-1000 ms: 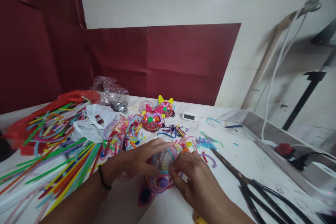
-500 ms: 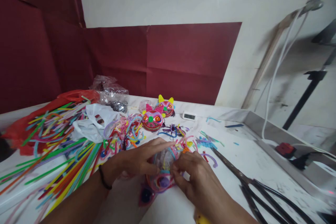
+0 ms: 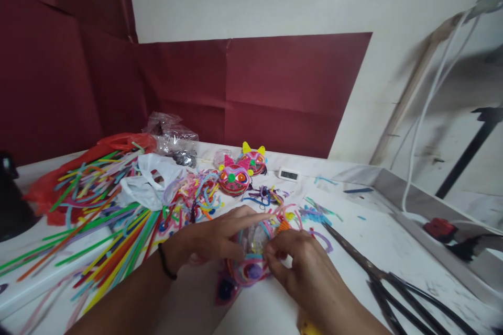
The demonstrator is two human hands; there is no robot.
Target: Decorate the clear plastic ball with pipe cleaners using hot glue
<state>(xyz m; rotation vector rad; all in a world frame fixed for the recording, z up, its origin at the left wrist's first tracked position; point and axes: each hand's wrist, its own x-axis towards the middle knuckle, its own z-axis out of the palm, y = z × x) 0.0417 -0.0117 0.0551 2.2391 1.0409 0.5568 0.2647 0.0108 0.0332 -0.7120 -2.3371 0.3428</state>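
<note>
Turned slightly left since the earlier frame, showing more of a black object (image 3: 14, 201) by the left edge of the table (image 3: 383, 227). Scissors (image 3: 372, 270) toward the right edge, handles cut off; cat-eared pieces (image 3: 234, 179) toward the far edge. Near the front edge, partly covered: clear-domed piece (image 3: 253, 271). Left hand (image 3: 218, 233) half curled, gripping it; right (image 3: 296, 256) bent at its side, hold impossible to tell.

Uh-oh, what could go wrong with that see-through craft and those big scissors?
The right hand might bump the scissors lying to its right and get scratched. The see-through craft could slip or get squashed if the left hand, reaching over its edge, presses too hard.
</note>
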